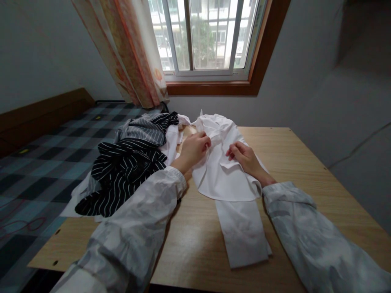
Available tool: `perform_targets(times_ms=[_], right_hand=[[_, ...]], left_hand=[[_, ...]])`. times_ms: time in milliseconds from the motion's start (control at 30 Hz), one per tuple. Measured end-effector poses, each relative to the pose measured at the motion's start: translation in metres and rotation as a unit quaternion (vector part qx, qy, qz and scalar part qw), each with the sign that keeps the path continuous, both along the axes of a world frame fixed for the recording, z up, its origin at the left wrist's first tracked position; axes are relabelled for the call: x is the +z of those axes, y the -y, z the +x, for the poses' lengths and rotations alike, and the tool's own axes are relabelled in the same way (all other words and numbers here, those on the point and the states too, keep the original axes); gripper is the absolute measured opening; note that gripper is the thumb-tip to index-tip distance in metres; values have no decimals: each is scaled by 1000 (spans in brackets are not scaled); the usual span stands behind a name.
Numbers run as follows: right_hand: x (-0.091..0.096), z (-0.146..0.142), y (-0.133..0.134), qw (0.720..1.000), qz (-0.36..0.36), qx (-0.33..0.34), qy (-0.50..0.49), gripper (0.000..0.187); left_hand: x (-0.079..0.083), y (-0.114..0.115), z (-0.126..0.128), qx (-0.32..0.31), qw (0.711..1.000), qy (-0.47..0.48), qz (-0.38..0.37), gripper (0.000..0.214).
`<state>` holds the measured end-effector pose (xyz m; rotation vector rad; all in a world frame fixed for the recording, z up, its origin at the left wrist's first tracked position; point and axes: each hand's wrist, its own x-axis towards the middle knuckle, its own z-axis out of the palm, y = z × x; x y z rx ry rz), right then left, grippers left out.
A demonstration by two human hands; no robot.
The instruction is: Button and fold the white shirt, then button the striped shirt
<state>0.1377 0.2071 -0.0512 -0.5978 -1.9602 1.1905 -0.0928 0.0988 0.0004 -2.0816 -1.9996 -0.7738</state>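
Note:
A white shirt [224,179] lies spread on the wooden table, its collar end toward the window. One sleeve [244,232] reaches toward me from under the hem. My left hand [195,148] is closed, its curled fingers gripping the shirt's left side; the fingertips are partly hidden. Over the right half of the shirt, my right hand [244,158] pinches a raised fold of the cloth. To the left of my left hand sits a crumpled black garment with white stripes [128,171], heaped with other white cloth [172,140].
The wooden table [305,195] stands against the wall beneath a barred window [210,40]. On the left is a bed with a checked sheet [39,171] and a wooden headboard [45,114]. A patterned curtain [128,49] hangs at the window's left.

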Motion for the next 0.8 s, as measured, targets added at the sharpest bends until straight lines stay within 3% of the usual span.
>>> perform_targets(times_ms=[100, 233, 367, 500, 633, 800], right_hand=[[-2, -2, 0, 987, 141, -37, 61, 47], [-5, -4, -2, 963, 236, -54, 121, 41], [-8, -3, -5, 950, 263, -43, 163, 26], [-11, -1, -6, 949, 266, -31, 169, 13], [-16, -1, -6, 949, 268, -29, 166, 11], [-20, -3, -6, 943, 279, -45, 174, 14]], left_hand=[[2, 5, 8, -27, 996, -59, -60, 14], [-1, 10, 13, 25, 993, -68, -91, 32], [-2, 9, 7, 71, 987, -65, -130, 21], [-2, 1, -9, 60, 987, -46, -139, 10], [3, -2, -27, -14, 993, 39, -109, 7], [23, 3, -37, -108, 986, 118, -56, 9]])
